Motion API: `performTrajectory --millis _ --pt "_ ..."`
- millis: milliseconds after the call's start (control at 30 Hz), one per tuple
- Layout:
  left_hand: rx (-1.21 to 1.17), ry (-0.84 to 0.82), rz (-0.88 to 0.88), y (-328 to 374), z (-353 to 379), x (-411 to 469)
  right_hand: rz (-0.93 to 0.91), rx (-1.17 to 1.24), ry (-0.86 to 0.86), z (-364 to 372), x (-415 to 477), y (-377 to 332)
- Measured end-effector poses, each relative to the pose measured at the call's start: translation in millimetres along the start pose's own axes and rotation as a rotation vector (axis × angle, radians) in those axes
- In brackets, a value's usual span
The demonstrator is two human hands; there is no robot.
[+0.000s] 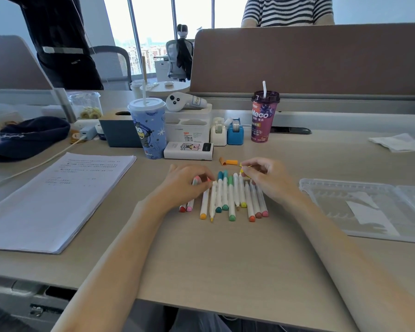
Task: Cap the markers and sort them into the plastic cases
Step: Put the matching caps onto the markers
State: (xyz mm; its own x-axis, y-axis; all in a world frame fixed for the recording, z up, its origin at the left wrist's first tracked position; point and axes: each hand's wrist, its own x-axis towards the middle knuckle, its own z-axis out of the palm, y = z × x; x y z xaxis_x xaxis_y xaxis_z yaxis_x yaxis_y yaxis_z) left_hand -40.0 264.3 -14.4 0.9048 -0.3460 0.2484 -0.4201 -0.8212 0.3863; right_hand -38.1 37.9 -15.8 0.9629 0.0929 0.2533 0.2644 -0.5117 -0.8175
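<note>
markers (230,200): row on counter (225,259), long axes pointing away from person | right hand (261,178): fingers pinch yellow cap (242,170) at row's far end | uncapped yellow marker (213,202): left of it, tip toward person | left hand (185,180): fingers curl on pink marker (190,206) | plastic case (359,207): well apart, right

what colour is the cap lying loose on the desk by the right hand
Orange: the loose cap shows clearly in the head view.
</note>
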Motion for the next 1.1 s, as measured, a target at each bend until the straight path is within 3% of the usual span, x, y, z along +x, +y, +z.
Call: performTrajectory --millis 300,867,1000,1100 --pt "0.007 -0.059 -0.018 4 8 1 0.003 -0.025 -0.012 2 -3 -4" --pt "0.127 -0.119 -0.339 32 9 30 -0.015 0.008 0.018 1 -4 -9" --pt "-0.052 -0.042 -0.372 27 9 25 0.013 0.018 0.017 1 -2 -9" --pt "-0.420 -0.006 -0.365 21 8 21 0.044 0.010 0.016 0 -1 -8"
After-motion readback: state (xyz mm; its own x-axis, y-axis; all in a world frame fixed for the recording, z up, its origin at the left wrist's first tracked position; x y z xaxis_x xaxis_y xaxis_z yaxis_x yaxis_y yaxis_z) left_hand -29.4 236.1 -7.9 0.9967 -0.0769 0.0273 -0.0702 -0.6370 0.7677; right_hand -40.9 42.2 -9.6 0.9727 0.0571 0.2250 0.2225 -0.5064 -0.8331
